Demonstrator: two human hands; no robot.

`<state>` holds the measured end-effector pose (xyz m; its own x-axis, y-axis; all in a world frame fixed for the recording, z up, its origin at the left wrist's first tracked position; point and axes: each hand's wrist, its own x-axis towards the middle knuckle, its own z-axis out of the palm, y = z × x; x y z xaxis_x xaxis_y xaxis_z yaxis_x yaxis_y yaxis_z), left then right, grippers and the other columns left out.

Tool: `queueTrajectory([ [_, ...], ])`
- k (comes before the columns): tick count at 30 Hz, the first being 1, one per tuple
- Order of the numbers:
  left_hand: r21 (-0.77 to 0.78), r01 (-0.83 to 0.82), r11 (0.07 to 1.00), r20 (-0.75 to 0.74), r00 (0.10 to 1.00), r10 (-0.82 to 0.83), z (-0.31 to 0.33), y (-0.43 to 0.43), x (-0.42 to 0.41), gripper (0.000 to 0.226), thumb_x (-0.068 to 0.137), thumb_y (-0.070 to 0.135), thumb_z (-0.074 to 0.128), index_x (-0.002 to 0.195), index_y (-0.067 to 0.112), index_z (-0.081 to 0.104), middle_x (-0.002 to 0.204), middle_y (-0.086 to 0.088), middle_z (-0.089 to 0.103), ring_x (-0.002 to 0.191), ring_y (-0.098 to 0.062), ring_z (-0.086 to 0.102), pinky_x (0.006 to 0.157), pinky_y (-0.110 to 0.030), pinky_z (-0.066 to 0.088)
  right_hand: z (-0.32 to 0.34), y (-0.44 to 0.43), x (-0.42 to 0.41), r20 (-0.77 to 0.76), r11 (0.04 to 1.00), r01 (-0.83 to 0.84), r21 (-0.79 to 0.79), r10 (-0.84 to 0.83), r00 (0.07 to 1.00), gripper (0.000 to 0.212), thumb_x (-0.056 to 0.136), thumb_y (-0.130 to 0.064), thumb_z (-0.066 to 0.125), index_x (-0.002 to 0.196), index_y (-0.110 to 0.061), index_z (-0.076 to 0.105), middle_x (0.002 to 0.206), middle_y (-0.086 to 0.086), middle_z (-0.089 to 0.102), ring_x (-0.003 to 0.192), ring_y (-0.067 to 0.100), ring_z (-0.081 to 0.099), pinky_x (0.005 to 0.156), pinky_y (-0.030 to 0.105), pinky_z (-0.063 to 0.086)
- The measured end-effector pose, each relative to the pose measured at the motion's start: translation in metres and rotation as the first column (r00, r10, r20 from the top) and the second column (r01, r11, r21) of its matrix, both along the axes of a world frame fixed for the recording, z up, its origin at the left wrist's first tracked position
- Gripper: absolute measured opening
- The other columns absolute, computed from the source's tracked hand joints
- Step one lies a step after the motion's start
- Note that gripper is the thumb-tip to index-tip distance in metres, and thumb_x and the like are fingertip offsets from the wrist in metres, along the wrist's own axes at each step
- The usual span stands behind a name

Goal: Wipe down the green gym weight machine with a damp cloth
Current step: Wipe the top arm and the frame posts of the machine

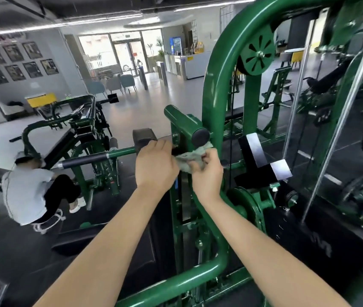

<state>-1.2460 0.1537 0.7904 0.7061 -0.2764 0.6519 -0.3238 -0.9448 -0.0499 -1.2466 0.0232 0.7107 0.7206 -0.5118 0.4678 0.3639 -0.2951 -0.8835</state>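
the dark floor carries the green machine at the hands; left of them, another machine stands.

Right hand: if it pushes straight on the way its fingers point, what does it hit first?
The right hand pinches the cloth, fingers aimed up and left. The cloth is already in the way; past it, probably the black-capped green tube just above. Depth is unclear from one view.
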Motion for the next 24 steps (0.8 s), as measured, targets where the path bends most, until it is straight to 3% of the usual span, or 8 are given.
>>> queueTrajectory([
  [5,0.001,-0.017,1.000,0.038,0.999,0.017,0.001,-0.001,-0.002,0.021,0.077,0.012,0.061,0.097,0.008,0.067,0.092,-0.008,0.067,0.083,-0.032,0.058,0.067,-0.038,0.045,-0.027,-0.003,-0.005,-0.188,0.988,0.005,-0.156,-0.035,0.981,0.033,0.081,0.003,0.070,0.093,-0.021,0.051,0.092,-0.005,0.061,0.083,0.016,0.060,0.071,0.044,0.055],
  [10,0.018,-0.018,1.000,0.031,0.999,0.017,-0.002,0.001,0.001,0.017,0.080,0.015,0.060,0.095,0.010,0.066,0.092,-0.006,0.066,0.084,-0.030,0.057,0.068,-0.038,0.043,0.023,-0.005,0.004,0.017,0.986,0.100,-0.131,-0.099,0.995,0.031,0.081,0.005,0.068,0.097,-0.019,0.055,0.094,-0.005,0.058,0.084,0.017,0.059,0.071,0.040,0.053],
  [13,-0.005,-0.014,1.000,0.043,0.999,0.014,-0.004,0.001,0.004,0.018,0.079,0.014,0.060,0.095,0.010,0.067,0.090,-0.006,0.067,0.084,-0.030,0.058,0.068,-0.038,0.045,0.037,0.000,0.013,0.015,0.996,0.089,-0.023,-0.088,0.996,0.038,0.081,0.003,0.068,0.101,-0.025,0.054,0.100,-0.007,0.060,0.092,0.018,0.061,0.076,0.042,0.054],
  [17,-0.006,-0.023,1.000,0.040,0.999,0.023,-0.003,0.001,0.005,0.019,0.080,0.016,0.059,0.096,0.009,0.067,0.092,-0.006,0.068,0.086,-0.030,0.058,0.069,-0.038,0.045,0.013,0.002,0.009,0.033,0.988,0.067,-0.137,-0.063,0.997,0.037,0.082,0.003,0.068,0.103,-0.021,0.049,0.102,-0.006,0.055,0.095,0.021,0.058,0.072,0.038,0.050],
  [20,0.022,-0.024,0.999,0.018,1.000,0.023,-0.001,0.001,0.003,0.025,0.082,0.017,0.053,0.100,0.008,0.068,0.098,-0.008,0.068,0.090,-0.031,0.058,0.073,-0.040,0.046,-0.013,-0.001,0.001,-0.128,0.963,0.044,-0.265,-0.080,0.989,0.037,0.081,0.000,0.072,0.096,-0.020,0.044,0.099,-0.006,0.051,0.092,0.022,0.054,0.067,0.036,0.044],
  [24,0.081,-0.061,0.995,-0.015,0.998,0.063,0.000,-0.001,0.004,0.028,0.088,0.019,0.051,0.107,0.009,0.069,0.108,-0.008,0.068,0.098,-0.032,0.057,0.078,-0.042,0.046,-0.041,-0.020,-0.011,-0.476,0.927,-0.215,-0.308,0.046,0.878,0.031,0.087,-0.021,0.076,0.093,-0.018,0.046,0.097,-0.001,0.058,0.091,0.026,0.061,0.068,0.038,0.046],
])
